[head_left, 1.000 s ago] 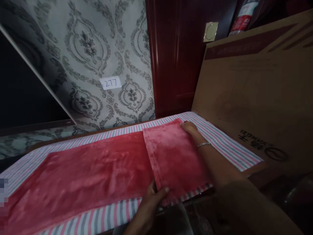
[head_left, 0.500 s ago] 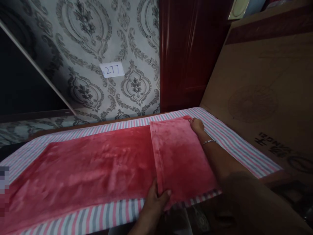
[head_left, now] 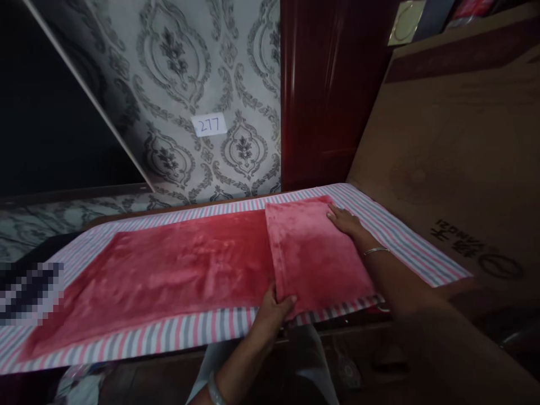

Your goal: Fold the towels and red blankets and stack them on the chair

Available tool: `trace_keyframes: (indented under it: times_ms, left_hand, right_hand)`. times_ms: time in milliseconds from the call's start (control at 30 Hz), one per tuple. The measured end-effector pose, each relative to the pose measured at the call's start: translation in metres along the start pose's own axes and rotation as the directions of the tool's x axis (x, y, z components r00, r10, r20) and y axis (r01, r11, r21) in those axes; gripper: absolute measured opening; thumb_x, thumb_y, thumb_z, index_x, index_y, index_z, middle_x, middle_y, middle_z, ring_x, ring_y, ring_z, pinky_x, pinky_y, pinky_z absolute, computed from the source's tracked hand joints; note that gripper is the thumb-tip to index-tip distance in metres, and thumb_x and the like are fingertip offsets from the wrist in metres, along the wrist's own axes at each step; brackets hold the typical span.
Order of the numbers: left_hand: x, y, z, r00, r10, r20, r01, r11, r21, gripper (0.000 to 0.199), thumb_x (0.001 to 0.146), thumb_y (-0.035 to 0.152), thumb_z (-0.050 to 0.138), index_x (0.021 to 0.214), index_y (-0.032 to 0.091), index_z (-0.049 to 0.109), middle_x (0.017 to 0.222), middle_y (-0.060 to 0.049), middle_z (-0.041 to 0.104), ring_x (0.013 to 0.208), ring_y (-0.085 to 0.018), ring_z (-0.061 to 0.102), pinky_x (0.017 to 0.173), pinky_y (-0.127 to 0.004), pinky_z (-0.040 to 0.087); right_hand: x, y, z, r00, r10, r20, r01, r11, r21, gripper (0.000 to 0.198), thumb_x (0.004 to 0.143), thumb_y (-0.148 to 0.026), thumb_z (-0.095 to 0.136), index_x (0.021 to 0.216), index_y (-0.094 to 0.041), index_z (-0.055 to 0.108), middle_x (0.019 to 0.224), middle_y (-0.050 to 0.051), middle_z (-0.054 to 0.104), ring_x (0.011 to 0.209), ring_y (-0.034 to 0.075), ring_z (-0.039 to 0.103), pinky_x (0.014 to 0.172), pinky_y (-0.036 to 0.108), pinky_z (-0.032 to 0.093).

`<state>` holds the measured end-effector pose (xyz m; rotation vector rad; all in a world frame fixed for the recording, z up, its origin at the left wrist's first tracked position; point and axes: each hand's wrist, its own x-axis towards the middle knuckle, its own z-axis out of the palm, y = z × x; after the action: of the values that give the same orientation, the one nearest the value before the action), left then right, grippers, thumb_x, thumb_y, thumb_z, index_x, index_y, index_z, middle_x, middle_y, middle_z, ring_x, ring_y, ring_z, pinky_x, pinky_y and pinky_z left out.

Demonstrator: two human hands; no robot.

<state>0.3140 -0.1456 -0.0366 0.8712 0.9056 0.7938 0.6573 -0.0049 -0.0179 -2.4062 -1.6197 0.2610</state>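
Note:
A red plush cloth lies lengthwise on a striped tablecloth, its right part folded over leftwards into a lighter flap. At the near left corner of this flap, my left hand grips the edge, thumb on top and the other fingers partly hidden by the cloth. My right hand rests on the far right edge of the folded part, its fingers stretched out and flat on the fabric. The cloth's left end narrows away toward the table's left side.
A large cardboard box stands along the right. Behind the table are patterned wallpaper, a paper label reading 277 and a dark red wooden panel. A dark screen is at left; a pixelated patch covers the lower left.
My right hand has gone from pinching the far right corner to lying flat on the right edge. My left hand keeps its grip on the flap's near corner. The view has shifted slightly.

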Motion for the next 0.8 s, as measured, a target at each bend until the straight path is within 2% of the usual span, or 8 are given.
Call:
trace_keyframes:
  times_ms: [100,167,300,367,467,633,733,800]
  left_hand:
    - [-0.004,0.005,0.002,1.000,0.030,-0.009,-0.029,0.998,0.062,0.078,0.060,0.049,0.090,0.122,0.015,0.057,0.074,0.000,0.069,0.048,-0.009,0.054,0.045,-0.020,0.044]
    - [-0.006,0.006,0.002,0.999,0.042,0.004,-0.042,0.996,0.076,0.080,0.060,0.053,0.089,0.122,0.014,0.057,0.076,-0.001,0.069,0.047,-0.008,0.053,0.044,-0.020,0.042]
    - [-0.007,0.005,0.001,0.997,0.069,0.043,-0.073,0.994,0.083,0.081,0.063,0.055,0.087,0.125,0.014,0.053,0.075,0.000,0.067,0.047,-0.009,0.054,0.043,-0.021,0.042]
    - [-0.008,0.004,0.002,0.997,0.061,0.052,-0.065,0.993,0.098,0.082,0.063,0.056,0.086,0.124,0.015,0.050,0.070,0.003,0.064,0.044,-0.009,0.051,0.040,-0.021,0.039]
    - [-0.011,0.004,0.003,0.997,0.035,0.072,-0.044,0.992,0.122,0.085,0.062,0.061,0.084,0.123,0.015,0.046,0.063,0.006,0.061,0.039,-0.009,0.049,0.036,-0.021,0.037]
    - [-0.022,0.002,-0.006,0.987,-0.027,0.159,0.006,0.992,0.129,0.089,0.061,0.061,0.083,0.126,0.019,0.040,0.073,0.000,0.068,0.044,-0.013,0.058,0.041,-0.024,0.045]
    - [-0.029,0.010,-0.022,0.985,-0.058,0.160,0.011,0.959,0.284,0.083,0.068,0.067,0.075,0.128,0.019,0.043,0.069,0.001,0.066,0.042,-0.014,0.057,0.040,-0.023,0.040]
    - [-0.029,0.026,-0.031,0.990,0.086,0.113,-0.128,0.882,0.454,0.065,0.076,0.068,0.068,0.116,0.018,0.055,0.061,0.004,0.060,0.045,-0.013,0.055,0.044,-0.023,0.040]
  right_hand:
    - [0.001,-0.005,-0.006,0.999,0.049,-0.011,-0.049,0.999,-0.004,0.063,0.102,-0.047,0.023,0.161,-0.025,0.030,0.161,0.012,0.038,0.147,0.036,0.035,0.113,0.065,0.033]
    - [-0.002,-0.012,-0.011,0.996,0.086,-0.039,-0.087,0.996,-0.013,0.064,0.102,-0.050,0.022,0.161,-0.025,0.030,0.164,0.014,0.031,0.149,0.040,0.029,0.111,0.070,0.031]
    - [-0.015,-0.023,-0.010,0.993,-0.016,-0.120,0.009,0.998,-0.059,0.068,0.100,-0.059,0.023,0.161,-0.029,0.029,0.169,0.010,0.017,0.154,0.039,0.012,0.115,0.071,0.023]
    - [-0.023,-0.022,-0.004,0.996,-0.059,-0.067,0.054,0.996,-0.072,0.067,0.100,-0.059,0.024,0.160,-0.030,0.031,0.168,0.009,0.021,0.153,0.037,0.017,0.115,0.069,0.026]
    - [-0.033,-0.020,0.004,0.999,-0.052,-0.006,0.052,0.997,-0.055,0.065,0.101,-0.056,0.024,0.160,-0.030,0.031,0.169,0.008,0.020,0.152,0.034,0.022,0.115,0.065,0.029]
    - [-0.049,-0.029,0.002,0.998,0.014,-0.068,-0.016,0.999,-0.030,0.062,0.103,-0.054,0.022,0.157,-0.028,0.037,0.167,0.009,0.024,0.152,0.034,0.021,0.115,0.066,0.027]
    - [-0.062,-0.037,-0.005,0.997,0.013,-0.078,-0.014,1.000,-0.012,0.063,0.103,-0.054,0.021,0.158,-0.029,0.035,0.167,0.009,0.025,0.153,0.034,0.019,0.116,0.066,0.025]
    - [-0.069,-0.039,-0.011,0.998,0.003,-0.067,-0.003,1.000,-0.002,0.063,0.103,-0.055,0.021,0.159,-0.030,0.033,0.168,0.008,0.023,0.154,0.033,0.017,0.118,0.065,0.022]
